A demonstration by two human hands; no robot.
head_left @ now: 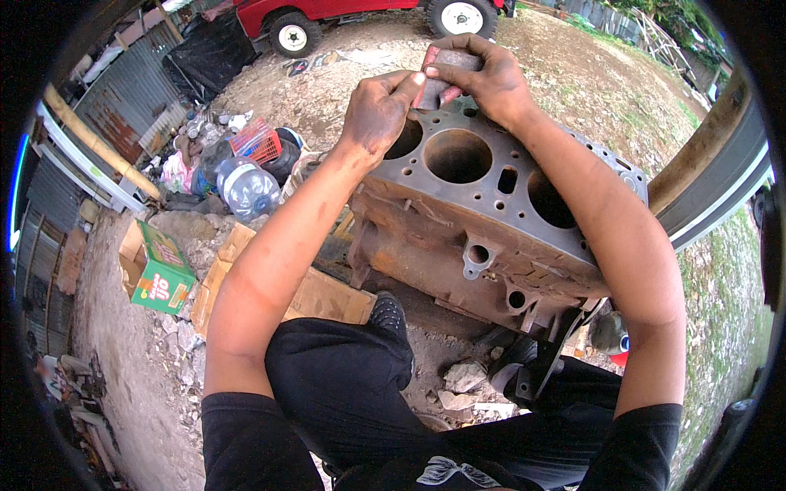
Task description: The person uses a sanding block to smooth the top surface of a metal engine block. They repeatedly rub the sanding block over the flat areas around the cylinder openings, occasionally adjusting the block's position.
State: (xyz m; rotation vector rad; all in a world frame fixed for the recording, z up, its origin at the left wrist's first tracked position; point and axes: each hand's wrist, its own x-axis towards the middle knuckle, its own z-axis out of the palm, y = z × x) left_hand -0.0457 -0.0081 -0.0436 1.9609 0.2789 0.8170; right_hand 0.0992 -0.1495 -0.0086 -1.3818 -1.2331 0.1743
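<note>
Both hands are raised over the far edge of a bare engine block [491, 186], holding a creased piece of sandpaper [450, 62], grey with red parts. My left hand [378, 114] pinches its near left edge between thumb and fingers. From the right, my right hand [494, 82] grips the same piece, thumb in front and fingers curled over the top. The block has a flat grey top face with large round cylinder bores [458, 155] and smaller holes. Its side is brown and rusty. My right forearm crosses above the block and hides part of its right end.
At the left lie a green carton [168, 274], brown cardboard [332, 296], a clear plastic jug [248, 190] and a red basket [256, 141]. Stones [465, 376] lie below the block, between my legs. A wooden post [696, 155] stands right; a red vehicle [352, 6] is parked beyond.
</note>
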